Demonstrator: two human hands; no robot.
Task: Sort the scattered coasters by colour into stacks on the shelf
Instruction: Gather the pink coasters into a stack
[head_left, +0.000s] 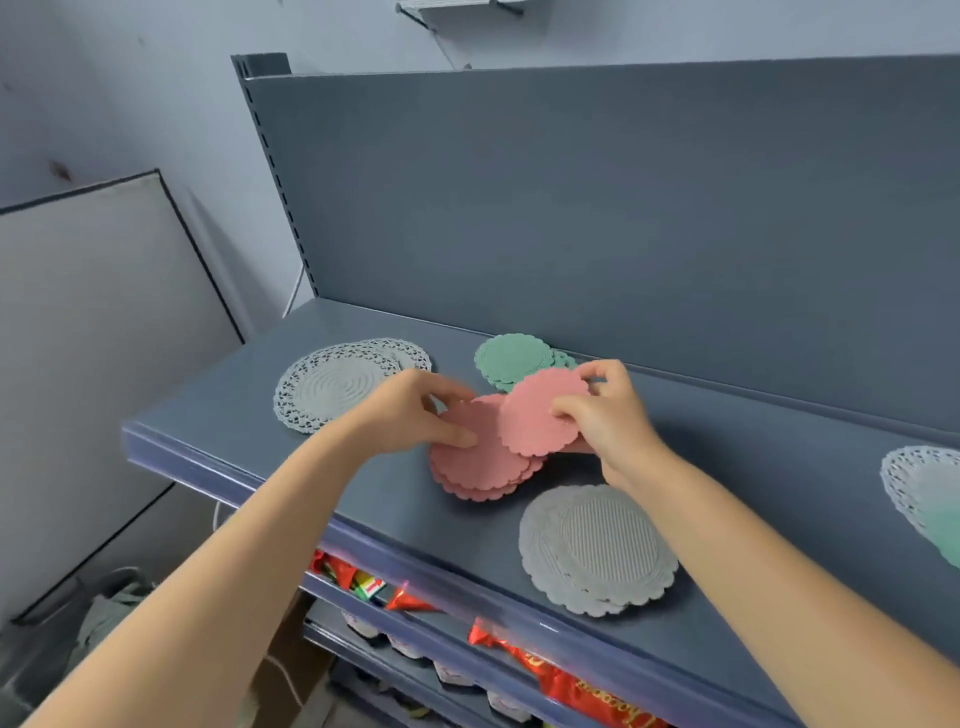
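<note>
On the blue-grey shelf (322, 488) lies a stack of pink scalloped coasters (478, 467). My left hand (415, 410) grips the stack's upper left edge, thumb on top. My right hand (608, 410) pinches a single pink coaster (535, 415), tilted over the right side of the stack. Behind them sits a small stack of green coasters (511, 358). At the left lie grey lace coasters (332, 387). Near the front edge rests a stack of grey ribbed coasters (597, 551). At the right edge, a grey lace coaster (919, 483) overlaps a green one (948, 535).
The shelf's tall back panel (597, 208) rises close behind the coasters. Lower shelves hold red snack packets (524, 654) and small jars (452, 673). A framed board (104, 332) leans against the wall at left.
</note>
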